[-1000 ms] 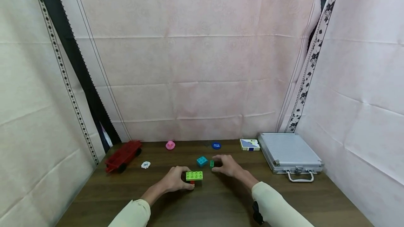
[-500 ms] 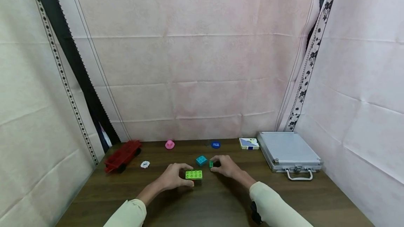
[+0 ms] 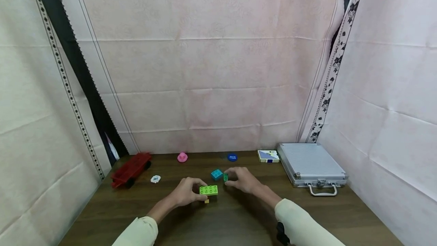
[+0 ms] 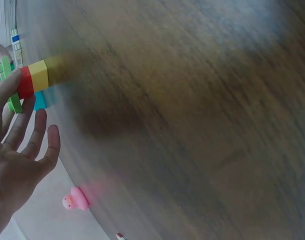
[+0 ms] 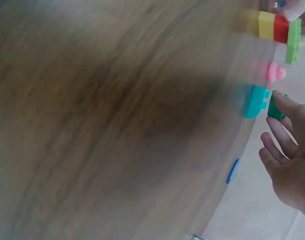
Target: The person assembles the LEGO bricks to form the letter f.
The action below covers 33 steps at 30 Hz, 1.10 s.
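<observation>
My left hand [image 3: 185, 193] holds a stack of toy building bricks between thumb and fingers. A lime-green studded brick [image 3: 208, 190] is on top, a red brick [image 4: 25, 82] under it, and a yellow brick [image 4: 40, 76] at the bottom, close over the tabletop. The thumb lies by the red brick, hiding part of it. My right hand [image 3: 244, 180] pinches a small dark green brick [image 5: 275, 106] between thumb and index finger, its other fingers relaxed. A teal brick [image 5: 255, 102] sits on the table just left of it; the green brick shows higher than its studs.
The wooden table [image 3: 218, 227] carries a red toy wagon [image 3: 131, 171] at left, a white badge-like piece [image 3: 155, 179], a pink toy duck [image 3: 182, 157], a blue disc [image 3: 232, 157], a small flat box [image 3: 268, 156] and a silver case [image 3: 312, 164] at right. Cloth hangs behind.
My left thumb has moved up along the stack, leaving the yellow brick showing below it. My right hand has shifted slightly left with the green brick, nearer the teal one.
</observation>
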Each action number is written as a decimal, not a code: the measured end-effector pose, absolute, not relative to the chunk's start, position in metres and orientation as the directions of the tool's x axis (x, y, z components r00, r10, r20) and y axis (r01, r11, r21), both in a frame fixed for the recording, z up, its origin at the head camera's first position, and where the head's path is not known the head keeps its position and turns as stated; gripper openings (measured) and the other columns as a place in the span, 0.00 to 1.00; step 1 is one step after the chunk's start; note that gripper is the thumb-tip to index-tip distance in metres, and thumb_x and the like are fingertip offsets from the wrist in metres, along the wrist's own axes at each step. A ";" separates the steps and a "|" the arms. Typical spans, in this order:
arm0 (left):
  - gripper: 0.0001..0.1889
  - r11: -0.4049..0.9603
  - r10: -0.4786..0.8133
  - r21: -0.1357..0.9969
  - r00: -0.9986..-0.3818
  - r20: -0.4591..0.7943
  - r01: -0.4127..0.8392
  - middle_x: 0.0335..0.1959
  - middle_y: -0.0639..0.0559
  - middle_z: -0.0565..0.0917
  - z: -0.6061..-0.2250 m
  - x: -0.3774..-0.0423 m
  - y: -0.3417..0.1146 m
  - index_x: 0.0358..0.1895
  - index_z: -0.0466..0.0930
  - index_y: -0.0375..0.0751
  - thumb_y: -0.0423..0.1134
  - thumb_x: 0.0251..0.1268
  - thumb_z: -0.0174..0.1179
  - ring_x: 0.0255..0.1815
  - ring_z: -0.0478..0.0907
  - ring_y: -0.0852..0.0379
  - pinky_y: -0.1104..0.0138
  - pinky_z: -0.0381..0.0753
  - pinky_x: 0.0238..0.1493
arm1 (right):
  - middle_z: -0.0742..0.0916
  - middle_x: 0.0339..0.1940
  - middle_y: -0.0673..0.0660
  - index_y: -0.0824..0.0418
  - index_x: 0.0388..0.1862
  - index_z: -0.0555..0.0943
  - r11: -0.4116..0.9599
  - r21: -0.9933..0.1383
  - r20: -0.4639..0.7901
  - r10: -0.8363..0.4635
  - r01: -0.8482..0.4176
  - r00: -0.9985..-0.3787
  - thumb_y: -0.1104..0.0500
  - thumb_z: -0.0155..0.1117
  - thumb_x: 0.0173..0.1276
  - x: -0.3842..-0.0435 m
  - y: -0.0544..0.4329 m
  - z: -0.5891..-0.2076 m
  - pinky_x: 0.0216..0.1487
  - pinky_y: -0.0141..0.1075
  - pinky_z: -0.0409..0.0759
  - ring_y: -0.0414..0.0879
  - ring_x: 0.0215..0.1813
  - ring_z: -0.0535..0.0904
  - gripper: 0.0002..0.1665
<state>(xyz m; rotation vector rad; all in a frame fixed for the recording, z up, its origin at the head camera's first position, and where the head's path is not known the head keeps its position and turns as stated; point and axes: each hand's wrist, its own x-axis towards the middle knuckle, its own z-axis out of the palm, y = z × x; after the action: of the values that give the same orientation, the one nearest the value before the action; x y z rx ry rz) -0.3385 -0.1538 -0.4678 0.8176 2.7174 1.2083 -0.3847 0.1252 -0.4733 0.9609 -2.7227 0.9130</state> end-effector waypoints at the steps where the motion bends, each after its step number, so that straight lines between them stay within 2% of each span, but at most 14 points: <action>1: 0.15 0.552 0.488 0.708 -0.859 0.154 0.440 0.41 0.51 0.86 -0.467 -0.338 -0.154 0.50 0.87 0.39 0.38 0.61 0.76 0.41 0.81 0.48 0.66 0.78 0.35 | 0.88 0.57 0.59 0.65 0.60 0.84 0.616 -0.497 0.299 -0.539 -0.611 -0.787 0.58 0.73 0.71 -0.383 0.124 -0.471 0.58 0.48 0.82 0.54 0.60 0.84 0.22; 7: 0.15 0.553 0.482 0.723 -0.867 0.130 0.416 0.40 0.51 0.86 -0.465 -0.339 -0.154 0.50 0.88 0.39 0.38 0.62 0.76 0.40 0.80 0.51 0.66 0.79 0.36 | 0.87 0.60 0.60 0.66 0.62 0.83 0.576 -0.495 0.324 -0.573 -0.651 -0.753 0.59 0.72 0.72 -0.375 0.118 -0.460 0.63 0.50 0.80 0.54 0.64 0.82 0.22; 17: 0.14 0.542 0.479 0.734 -0.868 0.130 0.408 0.39 0.51 0.85 -0.466 -0.338 -0.153 0.49 0.88 0.39 0.37 0.61 0.76 0.40 0.81 0.52 0.66 0.79 0.35 | 0.88 0.57 0.60 0.67 0.61 0.82 0.488 -0.555 0.326 -0.618 -0.674 -0.715 0.61 0.72 0.71 -0.355 0.101 -0.443 0.62 0.52 0.80 0.60 0.61 0.83 0.22; 20: 0.14 0.536 0.482 0.738 -0.866 0.132 0.411 0.40 0.50 0.86 -0.467 -0.338 -0.153 0.49 0.88 0.39 0.37 0.61 0.76 0.40 0.82 0.51 0.66 0.80 0.35 | 0.88 0.57 0.58 0.65 0.61 0.83 0.484 -0.542 0.321 -0.636 -0.687 -0.702 0.61 0.72 0.71 -0.351 0.095 -0.443 0.61 0.47 0.81 0.58 0.58 0.84 0.21; 23: 0.14 0.531 0.486 0.742 -0.864 0.130 0.410 0.41 0.50 0.87 -0.468 -0.338 -0.153 0.49 0.88 0.39 0.37 0.61 0.76 0.41 0.82 0.51 0.65 0.80 0.36 | 0.88 0.56 0.54 0.61 0.60 0.84 0.494 -0.516 0.322 -0.645 -0.699 -0.693 0.59 0.73 0.71 -0.348 0.090 -0.444 0.59 0.39 0.82 0.50 0.57 0.85 0.20; 26: 0.15 0.529 0.487 0.744 -0.864 0.129 0.409 0.42 0.49 0.87 -0.468 -0.339 -0.154 0.50 0.87 0.38 0.37 0.61 0.76 0.42 0.82 0.51 0.63 0.82 0.37 | 0.88 0.55 0.52 0.60 0.60 0.85 0.493 -0.507 0.328 -0.648 -0.707 -0.687 0.58 0.73 0.71 -0.346 0.085 -0.444 0.57 0.38 0.83 0.45 0.56 0.85 0.20; 29: 0.17 0.532 0.485 0.744 -0.866 0.124 0.404 0.45 0.48 0.87 -0.467 -0.340 -0.155 0.51 0.87 0.37 0.37 0.61 0.76 0.43 0.83 0.50 0.60 0.83 0.39 | 0.89 0.53 0.52 0.60 0.61 0.84 0.487 -0.500 0.332 -0.656 -0.716 -0.678 0.57 0.72 0.72 -0.346 0.081 -0.446 0.55 0.39 0.84 0.45 0.56 0.85 0.20; 33: 0.18 0.540 0.484 0.742 -0.867 0.113 0.398 0.46 0.48 0.87 -0.467 -0.340 -0.156 0.51 0.86 0.37 0.38 0.60 0.77 0.45 0.83 0.50 0.58 0.84 0.42 | 0.89 0.50 0.51 0.62 0.61 0.84 0.490 -0.489 0.324 -0.666 -0.722 -0.672 0.56 0.72 0.72 -0.346 0.077 -0.448 0.52 0.34 0.83 0.48 0.53 0.86 0.21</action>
<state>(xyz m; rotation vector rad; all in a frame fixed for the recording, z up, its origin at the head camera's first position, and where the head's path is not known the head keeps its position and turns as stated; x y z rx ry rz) -0.3400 -0.1561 -0.4675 0.7658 2.6625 1.2412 -0.3457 0.0771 -0.4482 1.2295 -2.6315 0.9309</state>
